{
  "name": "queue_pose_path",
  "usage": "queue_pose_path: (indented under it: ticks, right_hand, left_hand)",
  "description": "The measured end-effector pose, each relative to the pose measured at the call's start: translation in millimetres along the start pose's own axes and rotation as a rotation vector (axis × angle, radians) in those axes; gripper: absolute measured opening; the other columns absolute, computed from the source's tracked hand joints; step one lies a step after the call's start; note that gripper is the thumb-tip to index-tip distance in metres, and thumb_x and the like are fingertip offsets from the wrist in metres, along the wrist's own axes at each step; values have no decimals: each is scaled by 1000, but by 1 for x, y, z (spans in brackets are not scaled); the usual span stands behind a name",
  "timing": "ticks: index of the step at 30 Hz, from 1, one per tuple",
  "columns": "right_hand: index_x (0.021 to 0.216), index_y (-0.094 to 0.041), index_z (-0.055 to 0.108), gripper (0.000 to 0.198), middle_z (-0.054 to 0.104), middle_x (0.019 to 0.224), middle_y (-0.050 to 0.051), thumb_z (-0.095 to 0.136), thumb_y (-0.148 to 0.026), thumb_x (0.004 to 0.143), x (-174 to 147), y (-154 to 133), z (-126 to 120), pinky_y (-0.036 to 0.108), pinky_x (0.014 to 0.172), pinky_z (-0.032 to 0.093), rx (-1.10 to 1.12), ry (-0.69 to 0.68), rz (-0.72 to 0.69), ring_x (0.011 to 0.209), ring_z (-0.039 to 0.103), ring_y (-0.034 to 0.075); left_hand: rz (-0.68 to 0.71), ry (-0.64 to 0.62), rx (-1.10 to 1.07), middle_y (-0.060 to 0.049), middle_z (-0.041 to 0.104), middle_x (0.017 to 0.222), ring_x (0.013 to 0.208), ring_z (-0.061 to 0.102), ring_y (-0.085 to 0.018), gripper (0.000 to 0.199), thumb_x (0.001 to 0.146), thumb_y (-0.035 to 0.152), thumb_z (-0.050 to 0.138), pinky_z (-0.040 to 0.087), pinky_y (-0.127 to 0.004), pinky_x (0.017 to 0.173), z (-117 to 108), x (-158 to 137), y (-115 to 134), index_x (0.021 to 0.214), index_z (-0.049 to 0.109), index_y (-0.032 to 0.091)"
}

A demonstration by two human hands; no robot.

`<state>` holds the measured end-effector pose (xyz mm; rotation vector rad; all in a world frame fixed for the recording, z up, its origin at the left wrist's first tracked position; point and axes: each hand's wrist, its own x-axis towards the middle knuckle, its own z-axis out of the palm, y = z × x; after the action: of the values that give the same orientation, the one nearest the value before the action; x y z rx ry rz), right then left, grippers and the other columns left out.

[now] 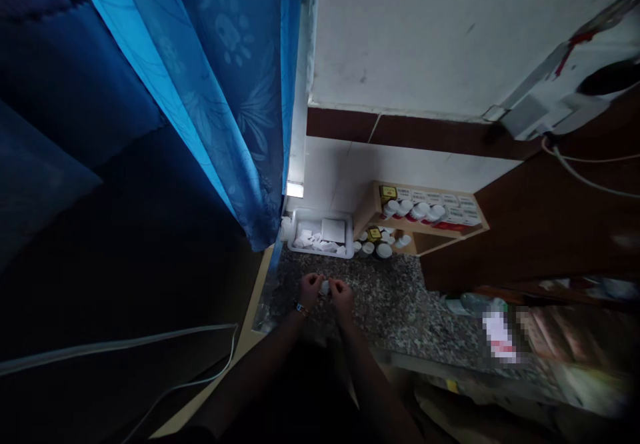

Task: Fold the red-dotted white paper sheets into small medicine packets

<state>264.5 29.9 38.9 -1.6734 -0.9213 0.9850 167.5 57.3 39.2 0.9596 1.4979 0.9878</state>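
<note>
My left hand [311,289] and my right hand [341,297] are close together above the speckled countertop [387,304]. Between their pinched fingers is a small white piece [325,287] that looks like paper; its folds are too small to make out. A bracelet or watch [301,309] circles my left wrist. Just beyond my hands lies a white plastic tray [320,253]. Inside it are several small folded white papers [307,237] and a flat stack of white sheets [333,231].
A wooden shelf [425,229] with bottles [419,212] and boxes stands behind to the right, more small jars [384,251] beneath. A blue curtain [250,117] hangs at left. A clear bottle [477,304] lies on the right. White cables [165,337] run at lower left.
</note>
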Motion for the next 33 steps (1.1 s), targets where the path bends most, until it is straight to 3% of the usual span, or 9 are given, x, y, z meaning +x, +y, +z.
queue_pose_path:
  ticks: [4,6,10,15,19,23,27,29,33]
  right_hand:
    - [61,-13,64,40,61,56,2,54,-51,69,3,-4,-7,23,54,39,14,-24,-25,55,52,14]
    - [61,-14,64,38,62,56,2,54,-50,69,4,-4,-9,23,54,40,2,-37,-35,55,53,14]
    - [67,-14,66,37,65,62,4,58,-50,66,6,0,-7,26,57,44,58,-41,-19,60,57,16]
    - [70,-14,65,41,67,64,5,70,-50,50,7,11,4,29,58,48,233,-82,88,60,60,17]
    - [66,-15,61,41,65,60,4,68,-52,50,16,19,7,28,55,47,240,-32,94,56,59,16]
    - [73,-15,58,38,63,61,3,62,-49,56,51,13,7,27,54,46,125,51,45,55,58,16]
    - [81,-16,58,30,65,66,4,50,-42,67,103,-5,22,25,55,45,-107,33,-84,60,59,17]
    - [82,-16,59,26,66,72,6,47,-36,69,123,-12,35,24,58,44,-288,17,-101,65,60,16]
    - [81,-17,61,22,66,75,6,47,-28,68,140,-13,56,24,60,42,-422,-4,-86,68,59,17]
  left_hand:
    - [-178,-108,-116,1,58,55,50,50,-10,35,60,46,64,40,-20,46,-4,2,1,66,64,12]
    - [-176,-142,-95,-1,61,58,53,54,-12,28,55,37,69,43,-22,50,-6,4,2,64,65,12]
    - [-101,-64,-38,-4,65,60,60,58,-15,15,53,25,70,46,-25,58,-10,6,2,61,68,12]
    - [-181,-13,-104,-6,67,65,60,59,-15,18,54,25,69,45,-24,54,-15,8,3,65,69,11]
    - [-237,21,-163,-6,66,68,57,58,-12,26,58,33,68,43,-20,49,-14,10,4,72,68,11]
    - [-306,30,-264,-4,65,68,51,55,-9,27,66,37,61,38,-17,43,-15,14,3,76,64,12]
    - [-342,43,-269,-1,62,61,48,53,-9,23,67,35,61,38,-18,43,-21,14,-5,71,62,12]
    - [-331,64,-240,-1,62,60,48,53,-10,23,66,36,61,39,-19,44,-25,13,-10,68,61,13]
    - [-252,108,-92,-2,62,59,55,56,-13,24,68,37,60,43,-21,50,-35,8,-20,65,62,14]
